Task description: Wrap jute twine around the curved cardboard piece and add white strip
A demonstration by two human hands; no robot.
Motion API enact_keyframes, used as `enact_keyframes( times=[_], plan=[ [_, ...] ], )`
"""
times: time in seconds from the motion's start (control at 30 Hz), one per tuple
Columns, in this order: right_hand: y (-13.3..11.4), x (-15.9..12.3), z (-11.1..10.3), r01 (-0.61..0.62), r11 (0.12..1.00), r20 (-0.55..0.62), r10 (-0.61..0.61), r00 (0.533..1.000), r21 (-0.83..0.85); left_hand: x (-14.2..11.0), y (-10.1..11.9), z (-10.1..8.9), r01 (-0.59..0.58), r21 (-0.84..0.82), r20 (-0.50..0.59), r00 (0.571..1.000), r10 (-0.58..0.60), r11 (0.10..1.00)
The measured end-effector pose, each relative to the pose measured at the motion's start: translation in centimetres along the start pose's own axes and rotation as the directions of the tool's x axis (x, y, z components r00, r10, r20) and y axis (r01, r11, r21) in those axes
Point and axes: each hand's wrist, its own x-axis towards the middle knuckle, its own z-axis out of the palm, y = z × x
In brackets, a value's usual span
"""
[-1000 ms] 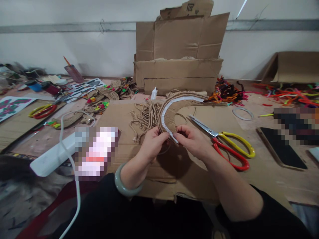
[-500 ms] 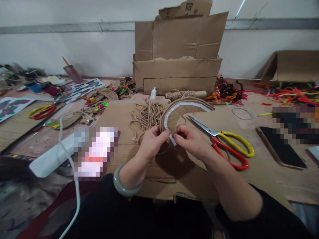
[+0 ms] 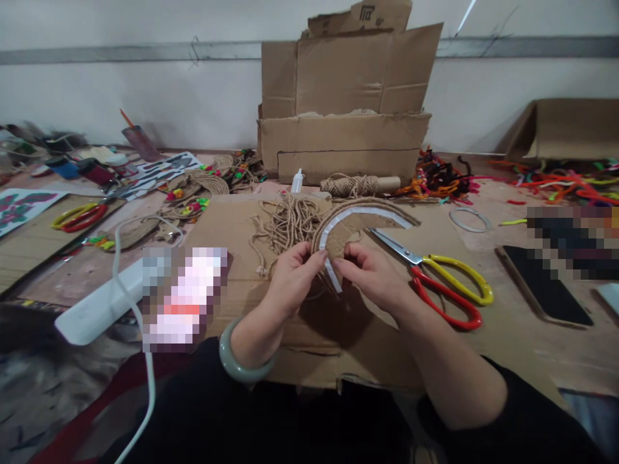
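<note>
Between my hands is a curved cardboard piece point(image 3: 345, 241), with a white strip point(image 3: 358, 211) along its arc and brown twine point(image 3: 372, 202) lining the outer edge. My left hand point(image 3: 296, 274) pinches its left rim, thumb on top near the white strip. My right hand point(image 3: 370, 270) is closed on the inner side close to the strip's lower end; its curled fingertips are partly hidden. Beyond my left hand lies a loose heap of twine point(image 3: 293, 222). Scissors point(image 3: 435, 277) with one yellow and one red handle rest partly open beside my right hand, blade tips under the cardboard piece.
A cardboard sheet point(image 3: 227, 258) covers the table under my hands. Behind stand a white glue bottle point(image 3: 297, 182), a twine roll point(image 3: 351, 185) and a folded cardboard box point(image 3: 348, 142). A white power strip point(image 3: 111, 299) with a cable lies left, a dark phone point(image 3: 544, 283) right.
The curved piece has shifted slightly right and down and turned a little, so more of the white strip's lower end shows. Both hands keep hold of it in nearly the same place.
</note>
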Motion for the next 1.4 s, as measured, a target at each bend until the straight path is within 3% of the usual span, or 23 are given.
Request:
enact_keyframes(
  times=[0.2, 0.67, 0.9, 1.1, 1.2, 1.4],
  plan=[
    [0.21, 0.05, 0.1, 0.015, 0.999, -0.103, -0.012, 0.995, 0.032, 0.02, -0.19, -0.17, 0.004, -0.026, 0.031, 1.0, -0.003, 1.0],
    [0.14, 0.14, 0.07, -0.031, 0.999, -0.086, 0.027, 0.996, -0.042, 0.21, -0.03, -0.11, -0.005, -0.06, -0.035, 0.999, 0.003, 0.998],
    [-0.23, -0.22, 0.23, -0.084, 0.996, -0.158, 0.087, 0.984, 0.027, 0.18, 0.01, -0.09, 0.041, -0.055, -0.018, 0.999, -0.042, 0.998],
    [0.08, -0.1, 0.37, -0.07, 0.997, -0.054, 0.073, 0.996, 0.045, 0.2, 0.23, -0.02, 0.054, -0.037, -0.036, 0.998, -0.055, 0.998],
    [0.21, -0.08, 0.41, -0.051, 0.996, -0.061, 0.055, 0.997, 0.07, 0.15, 0.29, 0.0, 0.069, -0.042, -0.027, 0.997, -0.07, 0.997],
    [0.23, -0.19, 0.22, -0.031, 0.998, -0.039, 0.029, 0.999, -0.057, 0.2, 0.12, -0.21, 0.035, -0.014, 0.002, 0.999, -0.035, 0.999]
  ],
)
